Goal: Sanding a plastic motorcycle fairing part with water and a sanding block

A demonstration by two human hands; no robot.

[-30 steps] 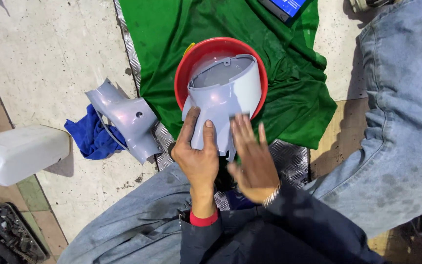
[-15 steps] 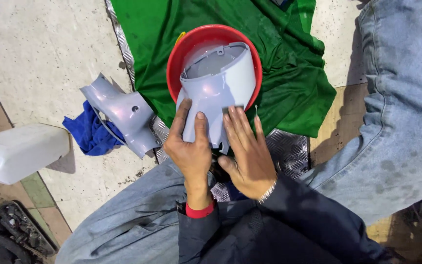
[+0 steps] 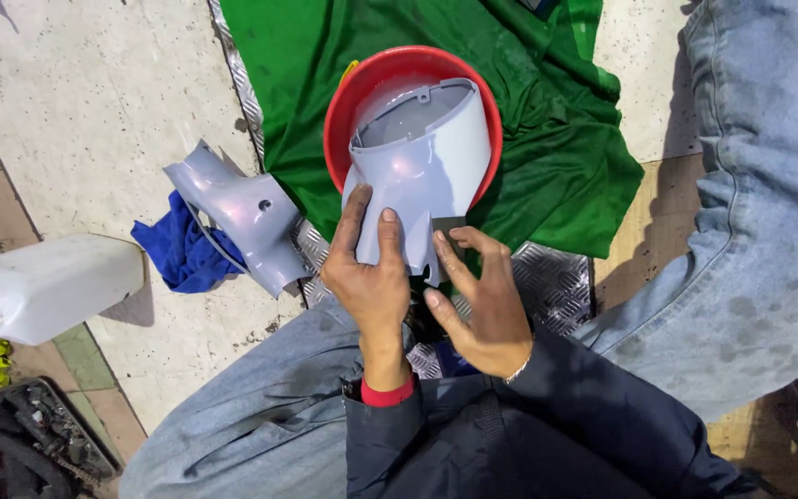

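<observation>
Seen from above, seated on the floor with denim knees spread to either side. Left hand (image 3: pixel 373 277) wrapped on the lower left edge of the grey cover (image 3: pixel 422 171) — thumb and two fingers (image 3: pixel 388 242) laid flat up its outer face, clearly gripping it. Right hand (image 3: pixel 477 310) just beside, at the cover's lower right corner, fingers half curled and pinching a small dark piece (image 3: pixel 448 228) against the edge; impossible to tell what that piece is. Cover itself a curved, glossy shell, hollow side up, tilted away from the body, its far end lying over a red bowl (image 3: pixel 348 115) and hiding most of the bowl's inside. Bowl on a rumpled green cloth (image 3: pixel 556 157), cloth spread over a strip of metal tread plate (image 3: pixel 551 286) on the pale stone floor (image 3: pixel 76 102). So: cover directly beyond both hands, touching both, between them and the bowl. Off to the left, well apart from the left hand, a second grey shell (image 3: pixel 237 217) resting partly on a blue rag (image 3: pixel 173 254). Further left, a white jug (image 3: pixel 43 286) on its side. Dark sleeves, a red cuff (image 3: pixel 385 393) at the left wrist.
</observation>
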